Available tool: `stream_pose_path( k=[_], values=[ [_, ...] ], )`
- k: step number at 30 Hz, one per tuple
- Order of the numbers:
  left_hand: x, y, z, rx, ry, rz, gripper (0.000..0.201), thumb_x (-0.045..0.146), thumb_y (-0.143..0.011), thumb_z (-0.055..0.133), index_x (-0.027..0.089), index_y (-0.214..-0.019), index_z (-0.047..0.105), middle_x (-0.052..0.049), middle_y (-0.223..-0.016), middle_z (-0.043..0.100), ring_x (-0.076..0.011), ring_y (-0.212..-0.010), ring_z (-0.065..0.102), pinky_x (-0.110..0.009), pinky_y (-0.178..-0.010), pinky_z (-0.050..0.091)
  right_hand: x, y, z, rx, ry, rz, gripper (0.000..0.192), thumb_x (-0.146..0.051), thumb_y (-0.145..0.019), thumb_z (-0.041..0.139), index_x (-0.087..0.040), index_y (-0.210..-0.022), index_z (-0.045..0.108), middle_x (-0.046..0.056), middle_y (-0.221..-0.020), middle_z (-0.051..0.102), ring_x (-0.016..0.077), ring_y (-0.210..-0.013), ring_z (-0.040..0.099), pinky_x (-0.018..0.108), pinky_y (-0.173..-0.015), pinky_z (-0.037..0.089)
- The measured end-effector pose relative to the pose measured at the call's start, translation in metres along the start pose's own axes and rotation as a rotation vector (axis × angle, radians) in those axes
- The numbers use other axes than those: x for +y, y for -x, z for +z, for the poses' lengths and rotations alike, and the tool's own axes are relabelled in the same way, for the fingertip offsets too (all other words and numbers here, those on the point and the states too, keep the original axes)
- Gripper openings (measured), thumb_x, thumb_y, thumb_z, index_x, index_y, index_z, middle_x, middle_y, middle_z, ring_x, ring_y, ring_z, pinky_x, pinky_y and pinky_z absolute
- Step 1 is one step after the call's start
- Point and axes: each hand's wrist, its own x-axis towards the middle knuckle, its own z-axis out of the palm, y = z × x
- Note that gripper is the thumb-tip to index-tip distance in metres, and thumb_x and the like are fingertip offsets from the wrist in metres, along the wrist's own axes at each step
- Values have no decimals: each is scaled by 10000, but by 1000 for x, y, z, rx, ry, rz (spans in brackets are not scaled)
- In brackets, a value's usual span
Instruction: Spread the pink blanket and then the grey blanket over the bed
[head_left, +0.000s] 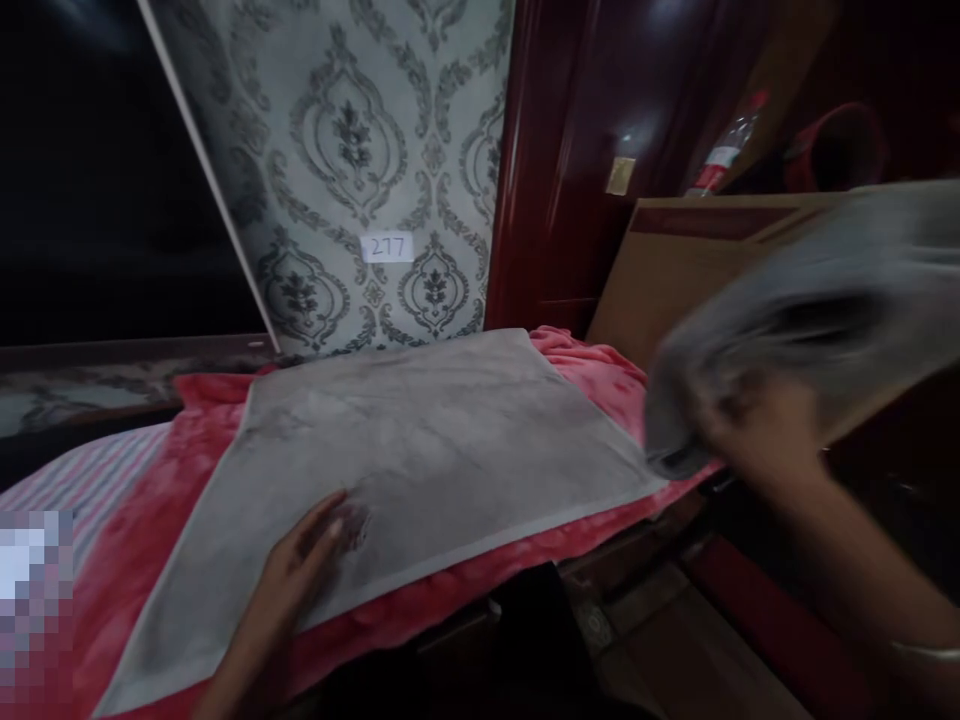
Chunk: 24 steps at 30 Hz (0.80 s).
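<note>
A grey cloth with a pale hem lies spread over a pink-red blanket. Low over its front left part is my left hand, fingers stretched out and slightly apart. A small dark patch shows by those fingertips; blur keeps me from telling whether it is shadow or something lying there. On the right, my right hand grips a second grey cloth, bunched and lifted beside the blanket's right end. That cloth is smeared by motion, and my right fingers are partly lost in its folds.
A cardboard box stands at the right behind the lifted cloth. A plastic bottle and a red roll-like ring are on or behind it. A dark screen fills the upper left, beside patterned wallpaper bearing a paper numbered 277.
</note>
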Motion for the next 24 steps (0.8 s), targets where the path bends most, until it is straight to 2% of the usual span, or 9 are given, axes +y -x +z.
stream_pose_path(
  k=[2, 3, 6, 10, 13, 15, 18, 21, 24],
  values=[
    [11, 0, 11, -14, 373, -121, 605, 573, -821, 596, 284, -1352, 571, -90, -1478, 562, -317, -1274, 604, -479, -1073, 500, -76, 19, 28, -232, -32, -286, 224, -384, -824, 589, -205, -690, 602, 124, -757, 656, 237, -758, 631, 360, -704, 499],
    [14, -2, 16, -14, 560, -186, 567, 516, -845, 587, 268, -1355, 556, -113, -1479, 554, -318, -1240, 627, -488, -1038, 520, -109, 34, 42, -323, -93, -427, 117, -293, -820, 581, -195, -806, 642, 122, -871, 681, 233, -848, 639, 343, -760, 502],
    [13, -7, 26, 13, 934, -365, 375, 328, -873, 575, 197, -1222, 610, -164, -1353, 631, -299, -1042, 714, -497, -930, 559, -169, 82, 79, -615, -204, -719, 322, -88, -765, 534, -184, -1047, 654, 95, -1026, 685, 214, -956, 626, 303, -790, 490],
    [2, -8, 30, -2, 1044, -394, 258, 217, -866, 596, 147, -1103, 669, -158, -1250, 681, -251, -933, 716, -431, -847, 566, -167, 108, 94, -756, -257, -757, 417, -73, -777, 546, -195, -1164, 642, 97, -1115, 661, 238, -1056, 603, 331, -844, 488],
    [-4, -3, 34, -31, 1004, -335, 310, 213, -811, 704, 117, -1106, 698, -147, -1163, 712, -248, -1001, 689, -386, -872, 547, -154, 97, 82, -838, -329, -695, 480, -215, -833, 633, -208, -1313, 609, 129, -1243, 629, 277, -1163, 585, 379, -930, 484],
    [-5, 0, 39, -20, 942, -288, 392, 223, -761, 781, 124, -1131, 697, -119, -1064, 729, -229, -952, 685, -356, -838, 540, -159, 88, 72, -876, -366, -653, 432, -334, -904, 608, -208, -1317, 624, 138, -1246, 626, 286, -1169, 590, 395, -954, 479],
    [-5, 4, 47, -8, 848, -228, 561, 269, -692, 862, 158, -1202, 657, -76, -960, 726, -190, -820, 674, -315, -754, 523, -193, 86, 64, -858, -449, -609, 524, -432, -968, 529, -200, -1438, 533, 152, -1271, 606, 278, -1147, 604, 398, -969, 473],
    [-5, 8, 52, -28, 764, -182, 661, 340, -669, 880, 174, -1251, 616, -74, -969, 721, -178, -775, 667, -298, -717, 509, -238, 98, 68, -875, -507, -665, 762, -504, -904, 623, -222, -1562, 360, 159, -1305, 581, 313, -1156, 598, 424, -962, 477],
    [-8, 10, 54, 4, 699, -147, 650, 387, -675, 865, 185, -1241, 618, -74, -1004, 708, -189, -817, 672, -302, -729, 513, -262, 107, 79, -870, -494, -684, 637, -368, -912, 616, -219, -1505, 440, 145, -1250, 609, 317, -1146, 599, 421, -947, 475]
  ],
)
